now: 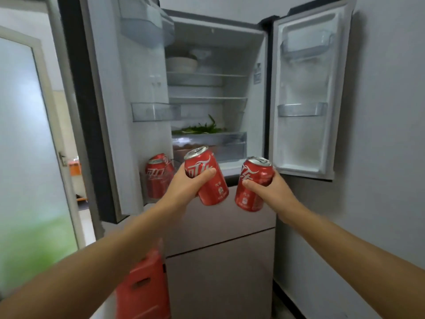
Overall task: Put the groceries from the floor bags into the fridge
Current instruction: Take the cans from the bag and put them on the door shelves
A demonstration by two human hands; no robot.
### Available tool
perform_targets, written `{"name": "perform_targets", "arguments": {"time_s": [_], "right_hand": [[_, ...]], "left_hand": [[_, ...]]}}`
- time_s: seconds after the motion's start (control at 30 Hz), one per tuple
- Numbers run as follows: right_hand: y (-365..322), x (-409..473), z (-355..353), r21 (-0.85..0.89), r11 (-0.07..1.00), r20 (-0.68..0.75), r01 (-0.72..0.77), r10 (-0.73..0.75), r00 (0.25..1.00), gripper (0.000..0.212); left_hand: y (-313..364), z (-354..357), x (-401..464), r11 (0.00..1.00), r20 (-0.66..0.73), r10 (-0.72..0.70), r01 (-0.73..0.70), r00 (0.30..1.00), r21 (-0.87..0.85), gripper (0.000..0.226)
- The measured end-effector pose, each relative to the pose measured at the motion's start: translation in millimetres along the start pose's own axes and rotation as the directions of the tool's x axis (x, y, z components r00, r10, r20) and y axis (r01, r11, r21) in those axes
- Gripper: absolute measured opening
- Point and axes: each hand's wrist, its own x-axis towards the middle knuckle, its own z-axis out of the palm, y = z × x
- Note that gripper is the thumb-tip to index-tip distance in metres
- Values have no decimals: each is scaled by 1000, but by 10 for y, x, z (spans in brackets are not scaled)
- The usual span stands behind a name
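Left hand (186, 183) grip wraps a red aluminium cola can (207, 178), tilted; right hand (273, 187) grip wraps a second red can (251, 185). White double-door fridge (216, 54) open; two more red cans (157, 176) in left door bin.

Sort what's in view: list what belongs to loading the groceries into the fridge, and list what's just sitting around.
Part of the job:
- red can in the left hand
- red can in the right hand
- two red cans already in the left door's bottom bin
- open fridge

Just there:
- white bowl on the top shelf
- greens in the fridge
- red crate on the floor
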Motion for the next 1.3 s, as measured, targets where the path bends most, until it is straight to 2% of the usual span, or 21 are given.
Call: {"name": "perform_targets", "arguments": {"time_s": [0.1, 0.2, 0.37, 0.5, 0.63, 0.73, 0.87, 0.93, 0.97, 1.13, 1.23, 1.3], "right_hand": [[-103, 693, 105, 42, 996, 76, 81, -84, 994, 63], [-315, 1364, 282, 119, 979, 168, 166, -184, 968, 56], [-836, 2315, 845, 288, 905, 209, 313, -378, 902, 58], [-1220, 2830, 1289, 417, 810, 168, 413, -515, 841, 58], [-1402, 3169, 1682, 441, 781, 190, 442, -562, 805, 53], [-1346, 3304, 1873, 443, 789, 260, 426, -567, 782, 56], [-1193, 3402, 1998, 442, 805, 368, 397, -566, 738, 35], [-1147, 3439, 2031, 410, 808, 411, 423, -578, 705, 21], [-1137, 3456, 2047, 402, 804, 427, 439, -588, 687, 21], [-1136, 3508, 2091, 359, 809, 490, 466, -588, 643, 27], [-1132, 3500, 2096, 286, 803, 519, 524, -589, 620, 59], [-1132, 3460, 2064, 250, 795, 519, 553, -592, 617, 68]], "left_hand": [[209, -30, 418, 997, -76, 73, -71, 994, 27, 68], [491, -104, 834, 973, -179, 196, -168, 964, 158, 61], [1036, -389, 1371, 889, -279, 397, -292, 874, 352, 44], [1396, -680, 1755, 788, -308, 549, -359, 777, 501, 49], [1485, -891, 2010, 692, -334, 601, -264, 726, 672, 51], [1427, -1003, 2092, 664, -367, 591, -175, 719, 727, 56], [1336, -1029, 2141, 580, -381, 562, -22, 734, 814, 55], [1299, -1017, 2137, 544, -396, 546, 47, 738, 838, 58], [1280, -1007, 2127, 523, -404, 542, 81, 737, 849, 58], [1208, -953, 2107, 477, -484, 534, 226, 694, 849, 66], [1206, -916, 2126, 483, -527, 509, 281, 681, 829, 67], [1200, -889, 2139, 477, -560, 498, 331, 662, 814, 70]]}}
